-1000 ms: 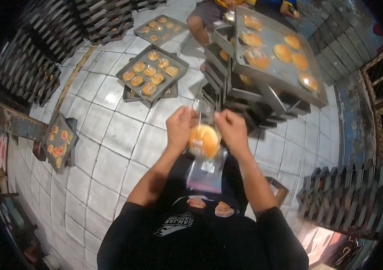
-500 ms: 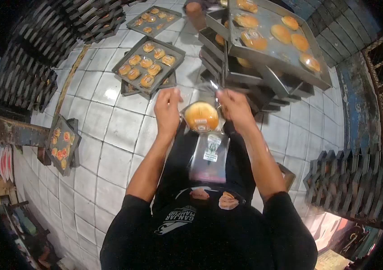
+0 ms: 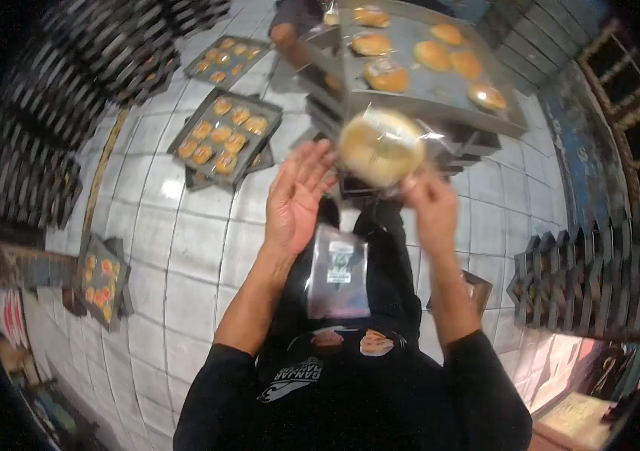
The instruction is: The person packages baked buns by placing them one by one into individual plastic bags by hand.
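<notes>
- Right hand (image 3: 431, 207): blurred by motion; fingers appear pinched on the lower right edge of a clear wrapper (image 3: 427, 137) around a bun.
- Bun (image 3: 382, 146): round, pale face showing, inside the wrapper; held aloft above and between the knees, in front of the near side of the upper tray. Its outline is blurred.
- Left hand (image 3: 301, 195): palm exposed, fingers extended and loosely spread, holding nothing; positioned just beside the bun, with a gap visible between them.
- Packet of clear bags (image 3: 339, 282): lies on the lap, white and green label uppermost.
- Upper tray (image 3: 440, 86): rests on a stack of trays ahead and to the right; carries seven buns that can be counted, some with glossy wrapping.
- Floor tray (image 3: 251, 152): ahead and to the left, set askew over another tray; carries nine buns in rows.
- Other person: a bare knee (image 3: 284, 34) shows beside the stack, at its far left.
- Floor (image 3: 192, 255): white tile.
</notes>
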A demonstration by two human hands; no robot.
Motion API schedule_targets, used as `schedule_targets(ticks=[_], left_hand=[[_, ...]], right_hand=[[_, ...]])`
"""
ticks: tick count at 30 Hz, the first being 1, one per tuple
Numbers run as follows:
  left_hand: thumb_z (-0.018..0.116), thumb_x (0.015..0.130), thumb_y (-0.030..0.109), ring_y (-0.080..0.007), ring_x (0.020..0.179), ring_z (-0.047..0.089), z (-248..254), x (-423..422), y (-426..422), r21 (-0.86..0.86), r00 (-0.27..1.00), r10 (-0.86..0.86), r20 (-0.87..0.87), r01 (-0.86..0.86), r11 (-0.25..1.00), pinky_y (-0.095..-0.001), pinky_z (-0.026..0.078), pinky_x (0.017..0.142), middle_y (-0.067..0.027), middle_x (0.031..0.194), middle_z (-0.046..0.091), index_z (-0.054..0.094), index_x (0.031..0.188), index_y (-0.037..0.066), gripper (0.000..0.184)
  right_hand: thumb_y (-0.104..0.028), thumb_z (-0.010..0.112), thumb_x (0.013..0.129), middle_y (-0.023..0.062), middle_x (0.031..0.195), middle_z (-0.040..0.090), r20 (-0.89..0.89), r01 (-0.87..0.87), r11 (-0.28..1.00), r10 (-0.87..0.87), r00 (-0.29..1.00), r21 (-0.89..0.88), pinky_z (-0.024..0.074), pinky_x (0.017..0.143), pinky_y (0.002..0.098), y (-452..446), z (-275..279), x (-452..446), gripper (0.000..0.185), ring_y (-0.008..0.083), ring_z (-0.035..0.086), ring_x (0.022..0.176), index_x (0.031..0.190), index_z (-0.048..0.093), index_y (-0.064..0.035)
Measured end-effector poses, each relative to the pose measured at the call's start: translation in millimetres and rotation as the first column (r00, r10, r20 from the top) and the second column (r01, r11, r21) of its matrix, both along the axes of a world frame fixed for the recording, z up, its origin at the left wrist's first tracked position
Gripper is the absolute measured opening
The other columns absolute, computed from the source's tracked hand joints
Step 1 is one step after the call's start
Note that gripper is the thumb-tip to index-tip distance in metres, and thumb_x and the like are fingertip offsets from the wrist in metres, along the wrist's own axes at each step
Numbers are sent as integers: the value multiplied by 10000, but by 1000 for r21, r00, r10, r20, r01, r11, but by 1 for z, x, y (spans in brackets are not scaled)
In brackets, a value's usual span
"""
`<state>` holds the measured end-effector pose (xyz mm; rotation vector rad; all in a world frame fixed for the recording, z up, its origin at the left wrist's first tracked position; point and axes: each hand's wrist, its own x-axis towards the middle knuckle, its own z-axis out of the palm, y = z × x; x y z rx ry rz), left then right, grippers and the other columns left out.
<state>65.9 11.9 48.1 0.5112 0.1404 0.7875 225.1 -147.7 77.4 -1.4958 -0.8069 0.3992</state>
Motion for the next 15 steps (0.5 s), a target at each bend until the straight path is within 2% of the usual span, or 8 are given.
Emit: schedule_targets(ticks=[2, 5, 6, 7, 8, 10, 14, 15], left_hand=[[552, 1069, 241, -296, 1308, 578, 5, 8, -4, 221, 966, 95, -242, -41, 974, -403, 483, 1049, -178, 1453, 566, 488, 1448, 6, 450], [656, 996, 262, -307, 1323, 573, -33, -23, -23, 604, 667, 230, -709, 405, 686, -411, 476, 1067, -192, 1490, 534, 478, 1467, -19, 576], [720, 928, 249, -345, 1357, 537, -58, -36, -37, 816, 702, 451, -551, 341, 467, -440, 436, 1113, -227, 1487, 527, 479, 1473, -17, 653], [723, 902, 195, -387, 1399, 480, -58, -51, -51, 904, 642, 654, -400, 394, 167, -489, 389, 1154, -255, 1480, 521, 583, 1407, 27, 550], [723, 902, 195, -387, 1399, 480, -65, -61, -58, 908, 638, 662, -393, 382, 170, -489, 389, 1154, -255, 1480, 521, 583, 1407, 27, 550], [725, 870, 145, -446, 1424, 423, -77, -86, -71, 804, 531, 801, -277, 585, -110, -526, 355, 1175, -263, 1484, 510, 695, 1288, 78, 424], [729, 841, 113, -501, 1369, 467, -93, -92, -64, 849, 772, 612, -170, 430, -308, -519, 416, 1141, -241, 1467, 536, 747, 1200, 102, 360], [708, 893, 108, -390, 1368, 520, -81, -88, -68, 892, 746, 638, -189, 402, -206, -486, 470, 1099, -215, 1492, 531, 737, 1200, 55, 313]], right_hand=[[-110, 707, 933, 204, 1272, 687, 481, 187, 982, -180, 858, 33, 545, 831, 368, -4, 61, 36, 187, 255, 694, 983, 850, 639, 43], [-170, 743, 920, 229, 1261, 680, 804, 427, 903, -290, 519, 50, 554, 870, 443, -18, 75, 51, 258, 398, 687, 1060, 1083, 650, 7], [-188, 755, 912, 219, 1243, 688, 843, 462, 885, -296, 450, 64, 552, 873, 459, -31, 62, 39, 317, 424, 676, 1066, 1152, 646, -13], [-210, 753, 913, 206, 1222, 696, 739, 425, 889, -169, 652, -172, 556, 875, 453, -44, 39, 23, 339, 405, 685, 1057, 1176, 649, -23], [-232, 752, 914, 192, 1201, 704, 567, 329, 855, -51, 822, -400, 561, 877, 447, -58, 9, 3, 362, 387, 695, 1048, 1200, 653, -33], [-300, 728, 930, 186, 1157, 711, 322, -46, 797, 295, 899, -602, 544, 908, 463, -76, -49, -35, 420, 385, 681, 1083, 1246, 631, -40], [-248, 725, 920, 150, 1046, 712, 644, -16, 862, 390, 658, -506, 495, 953, 472, -70, -68, -59, 428, 366, 631, 1107, 1263, 617, -17], [-231, 738, 898, 134, 987, 689, 618, -99, 870, 418, 666, -483, 516, 858, 447, -71, -87, -47, 359, 337, 642, 981, 1192, 653, -43]])
